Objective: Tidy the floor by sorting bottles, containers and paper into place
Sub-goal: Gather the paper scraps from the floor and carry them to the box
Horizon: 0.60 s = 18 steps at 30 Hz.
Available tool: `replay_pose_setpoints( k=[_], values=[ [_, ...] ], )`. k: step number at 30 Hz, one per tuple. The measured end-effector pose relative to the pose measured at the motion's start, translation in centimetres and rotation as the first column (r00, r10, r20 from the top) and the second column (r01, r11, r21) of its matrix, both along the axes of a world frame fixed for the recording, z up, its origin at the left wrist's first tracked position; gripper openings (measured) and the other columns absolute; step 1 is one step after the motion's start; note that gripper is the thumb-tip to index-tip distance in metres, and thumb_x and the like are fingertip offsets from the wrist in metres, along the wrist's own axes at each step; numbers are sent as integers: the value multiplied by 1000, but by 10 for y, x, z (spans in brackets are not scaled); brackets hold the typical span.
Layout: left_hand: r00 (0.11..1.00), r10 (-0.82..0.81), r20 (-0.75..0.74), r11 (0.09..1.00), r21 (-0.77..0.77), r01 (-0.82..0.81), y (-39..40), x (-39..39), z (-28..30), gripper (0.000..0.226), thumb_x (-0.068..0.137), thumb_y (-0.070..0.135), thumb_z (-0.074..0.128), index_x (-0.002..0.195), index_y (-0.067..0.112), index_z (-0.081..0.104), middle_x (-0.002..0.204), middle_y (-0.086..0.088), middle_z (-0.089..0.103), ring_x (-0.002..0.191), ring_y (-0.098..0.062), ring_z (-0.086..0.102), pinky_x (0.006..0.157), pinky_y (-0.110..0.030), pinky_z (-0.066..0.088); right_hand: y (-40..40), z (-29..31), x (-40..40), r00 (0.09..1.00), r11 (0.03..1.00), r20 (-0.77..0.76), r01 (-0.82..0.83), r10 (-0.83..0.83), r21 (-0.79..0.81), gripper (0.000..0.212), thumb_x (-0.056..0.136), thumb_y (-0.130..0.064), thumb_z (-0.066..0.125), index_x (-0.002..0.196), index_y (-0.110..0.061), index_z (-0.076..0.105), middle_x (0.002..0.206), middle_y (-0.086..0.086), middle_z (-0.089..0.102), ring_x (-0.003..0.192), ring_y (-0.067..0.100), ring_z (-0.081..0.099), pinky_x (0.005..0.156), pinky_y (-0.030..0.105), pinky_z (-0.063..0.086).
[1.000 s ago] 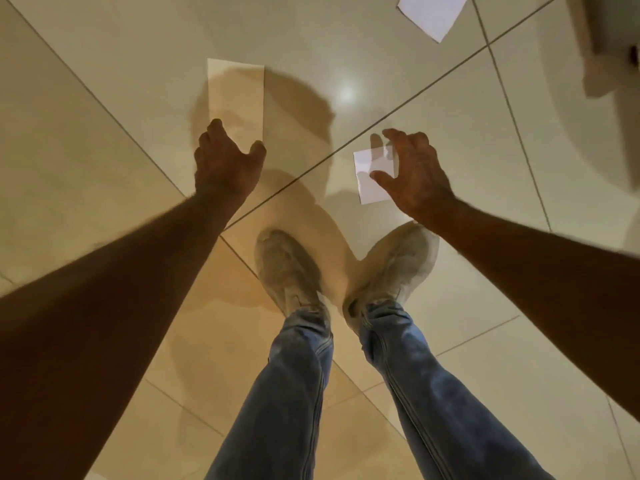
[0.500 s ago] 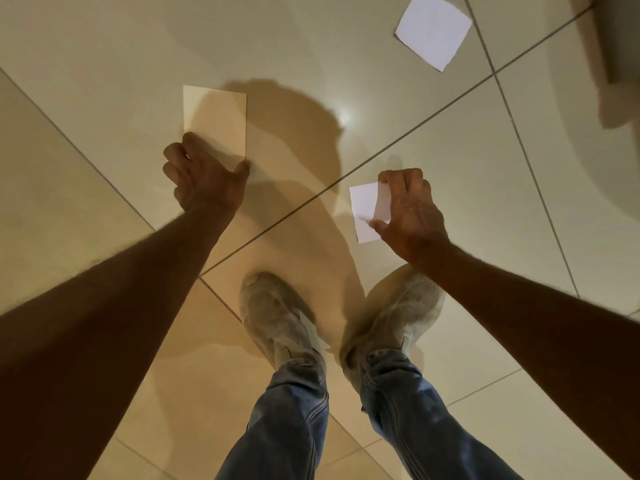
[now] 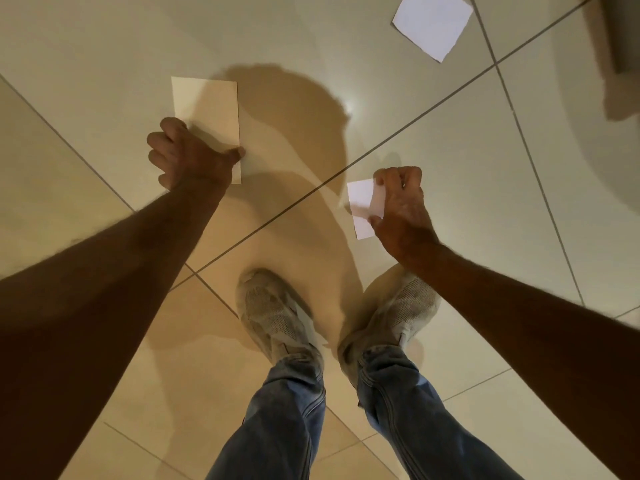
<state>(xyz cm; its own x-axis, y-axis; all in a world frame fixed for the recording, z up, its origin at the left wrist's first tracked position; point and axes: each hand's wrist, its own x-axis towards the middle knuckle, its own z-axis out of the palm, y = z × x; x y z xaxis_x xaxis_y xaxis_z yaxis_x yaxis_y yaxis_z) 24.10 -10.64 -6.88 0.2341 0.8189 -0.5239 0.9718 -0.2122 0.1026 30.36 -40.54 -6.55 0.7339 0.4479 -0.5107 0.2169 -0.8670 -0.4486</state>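
Note:
A cream sheet of paper (image 3: 207, 109) lies flat on the tiled floor at upper left. My left hand (image 3: 188, 157) rests on its near edge with fingers curled and the thumb pressed at its lower right corner. A small white slip of paper (image 3: 362, 206) sits right of centre, pinched between the thumb and fingers of my right hand (image 3: 403, 213). A third white sheet (image 3: 433, 24) lies farther off at the top right, untouched.
Beige floor tiles (image 3: 450, 140) with dark grout lines fill the view. My two feet in pale shoes (image 3: 277, 313) and jeans stand below the hands. A dark object (image 3: 627, 32) and its shadow sit at the top right edge.
Both hands came down from open, hovering poses onto the papers. The right hand closed on the small white slip; the left hand's fingers curled onto the cream sheet's near edge.

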Motion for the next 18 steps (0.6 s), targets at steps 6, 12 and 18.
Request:
replay_pose_setpoints(
  k=[6,12,18],
  values=[
    [996,91,-24,995,-36,-92,10,7,-2,107,61,51,93,141,12,34,146,-12,42,136,-33,40,108,-51,42,7,4,17,954,940,-151,285,-259,188,71,76,17,63,134,-16,38,124,1,41,103,12,54,70,4,51],
    [994,75,-80,995,-63,-80,14,5,-4,113,60,56,92,143,7,33,146,-16,41,135,-35,39,107,-54,40,22,10,82,911,888,-80,413,-405,203,50,89,10,57,129,-14,38,114,1,59,99,11,63,68,5,51],
    [998,65,-17,997,-33,-65,11,1,-10,114,59,54,93,141,8,30,143,-17,42,133,-39,42,105,-57,40,42,12,151,926,924,43,370,-375,101,38,96,-13,60,131,-7,48,128,13,63,118,32,62,100,50,54]
  ],
)
